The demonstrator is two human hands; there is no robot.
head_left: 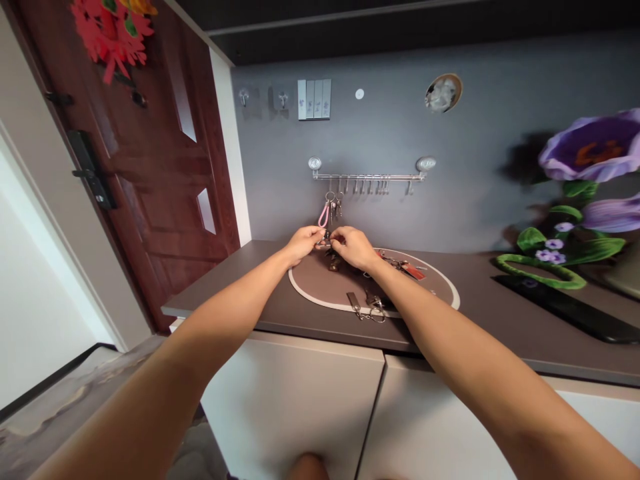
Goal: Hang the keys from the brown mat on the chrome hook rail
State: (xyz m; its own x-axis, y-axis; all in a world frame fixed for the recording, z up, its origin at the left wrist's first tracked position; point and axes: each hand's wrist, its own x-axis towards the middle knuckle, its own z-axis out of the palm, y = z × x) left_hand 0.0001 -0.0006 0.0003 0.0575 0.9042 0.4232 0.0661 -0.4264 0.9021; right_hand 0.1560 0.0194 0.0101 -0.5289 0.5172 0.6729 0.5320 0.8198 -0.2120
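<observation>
Both forearms are reaching forward from the camera over the white cabinet doors (300, 400). Left hand (303, 243) and right hand (354, 248) are meeting above the oval mat (320, 293), and their fingers are pinching together a small bunch of keys (326, 241), which is hanging between them just over the mat. Another key set (367, 307) is lying at the near edge of the mat, and a red tag (413, 270) is lying beside the right wrist. Behind, a pink strap (324, 213) is hanging from the hook rail (370, 177). I am judging that the small ring may slip from the fingertips, because the grip is only a pinch, and drop on the bench (500, 313).
</observation>
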